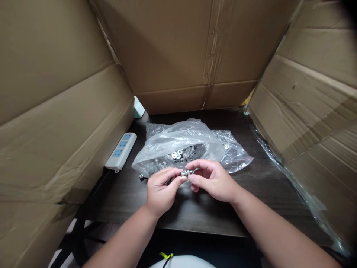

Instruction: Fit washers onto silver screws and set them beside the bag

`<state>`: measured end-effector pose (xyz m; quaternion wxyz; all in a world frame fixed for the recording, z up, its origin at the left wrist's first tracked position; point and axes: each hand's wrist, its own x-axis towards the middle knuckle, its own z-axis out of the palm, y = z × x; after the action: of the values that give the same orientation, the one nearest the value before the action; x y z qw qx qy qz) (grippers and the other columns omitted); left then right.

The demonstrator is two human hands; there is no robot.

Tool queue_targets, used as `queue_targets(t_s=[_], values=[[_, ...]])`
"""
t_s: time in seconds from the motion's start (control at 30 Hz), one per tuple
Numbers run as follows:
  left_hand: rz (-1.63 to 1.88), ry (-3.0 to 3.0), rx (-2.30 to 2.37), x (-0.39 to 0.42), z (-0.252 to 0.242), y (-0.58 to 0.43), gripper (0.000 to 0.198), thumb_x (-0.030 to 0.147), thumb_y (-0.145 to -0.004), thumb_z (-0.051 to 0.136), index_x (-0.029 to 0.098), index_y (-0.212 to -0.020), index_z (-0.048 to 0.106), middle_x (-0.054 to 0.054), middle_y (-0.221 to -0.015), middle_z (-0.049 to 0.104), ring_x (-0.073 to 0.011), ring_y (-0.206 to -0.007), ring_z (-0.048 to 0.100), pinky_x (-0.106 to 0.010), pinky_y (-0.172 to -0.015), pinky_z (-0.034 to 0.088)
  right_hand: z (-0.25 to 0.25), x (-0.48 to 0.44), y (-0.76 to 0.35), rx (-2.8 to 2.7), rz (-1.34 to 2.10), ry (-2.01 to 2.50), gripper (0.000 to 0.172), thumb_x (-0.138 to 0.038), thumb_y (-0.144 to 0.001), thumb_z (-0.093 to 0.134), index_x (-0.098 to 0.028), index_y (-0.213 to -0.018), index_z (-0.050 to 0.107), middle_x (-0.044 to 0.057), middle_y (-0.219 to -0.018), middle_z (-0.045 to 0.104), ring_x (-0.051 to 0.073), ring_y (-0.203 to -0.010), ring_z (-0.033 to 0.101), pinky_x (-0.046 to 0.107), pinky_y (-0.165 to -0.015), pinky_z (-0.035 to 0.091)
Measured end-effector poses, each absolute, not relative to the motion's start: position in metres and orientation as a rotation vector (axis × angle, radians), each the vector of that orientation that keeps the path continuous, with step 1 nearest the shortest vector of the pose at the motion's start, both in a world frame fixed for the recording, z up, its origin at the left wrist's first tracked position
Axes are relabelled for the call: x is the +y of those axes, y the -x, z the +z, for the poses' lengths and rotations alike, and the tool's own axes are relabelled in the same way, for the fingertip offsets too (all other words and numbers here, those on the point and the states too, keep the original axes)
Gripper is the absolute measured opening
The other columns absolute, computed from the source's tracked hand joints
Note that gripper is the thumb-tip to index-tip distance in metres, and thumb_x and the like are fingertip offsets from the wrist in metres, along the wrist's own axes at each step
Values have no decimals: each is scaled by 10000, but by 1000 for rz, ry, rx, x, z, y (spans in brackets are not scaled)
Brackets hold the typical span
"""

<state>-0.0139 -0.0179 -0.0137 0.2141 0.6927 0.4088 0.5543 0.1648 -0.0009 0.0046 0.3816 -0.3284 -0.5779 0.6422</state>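
Note:
A small silver metal fitting (186,173), which looks like a threaded piece with a nut or ring on it, is held between both hands above the table. My left hand (163,190) pinches its left end between thumb and fingers. From the other side, my right hand (212,178) grips the right end with thumb and forefinger, its other fingers curled. Just behind lies a clear plastic bag (181,139) containing several pale washers (176,154) and small dark parts. To the left of my left hand, another silver threaded piece (142,176) rests on the table, with something dark attached.
The dark wooden table (117,203) is enclosed by cardboard walls (173,56) at the back and both sides. A white power strip (121,152) lies along the left wall. Another clear zip bag (234,149) sits at the right. A pale block (138,108) stands in the back left corner.

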Motion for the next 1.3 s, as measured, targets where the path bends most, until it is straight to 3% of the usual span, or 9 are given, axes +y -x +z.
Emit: queue_targets(t_s=[0.4,0.53,0.63,0.87,1.07,1.3], values=[[1499,-2083,966,-19,-12,14,193,73,-746,678,185,-900,710,-31,-731,697,-130,-629,634,-230,-605,511,7,1,-168,-1540,1712,843,187,-328,-839,614,-141,-842,603,-17,-612,554,94,-511,522,226,-517,423],[1527,-2112,948,-18,-12,13,214,47,-721,693,177,-890,708,-27,-727,692,-123,-621,633,-217,-594,509,4,3,-168,-1588,1725,933,390,-455,-902,496,-145,-672,544,-14,-551,532,92,-468,519,215,-486,409],[1534,-2083,987,-18,-12,13,193,63,-726,695,186,-873,714,-17,-705,692,-122,-605,628,-218,-588,507,4,3,-166,-1583,1677,1007,484,-530,-926,398,-143,-681,553,-7,-525,540,91,-451,524,209,-474,401],[1517,-1932,1124,-19,-12,13,101,139,-742,702,188,-826,726,-30,-724,706,-147,-635,647,-237,-596,516,8,-1,-167,-1443,1697,855,264,-378,-826,638,-165,-967,573,-17,-627,589,117,-520,581,248,-523,477],[1541,-1917,1147,-18,-14,14,81,169,-737,711,186,-814,732,-34,-730,716,-158,-656,664,-240,-610,528,5,-1,-167,-1442,1666,838,230,-314,-779,689,-161,-926,603,-15,-623,580,117,-530,564,262,-533,476],[1517,-1952,1066,-19,-14,15,116,127,-736,706,189,-832,723,-27,-720,703,-139,-632,641,-230,-594,515,10,-2,-167,-1572,1620,907,194,-340,-832,627,-152,-875,612,-13,-623,560,103,-529,535,235,-530,443]])
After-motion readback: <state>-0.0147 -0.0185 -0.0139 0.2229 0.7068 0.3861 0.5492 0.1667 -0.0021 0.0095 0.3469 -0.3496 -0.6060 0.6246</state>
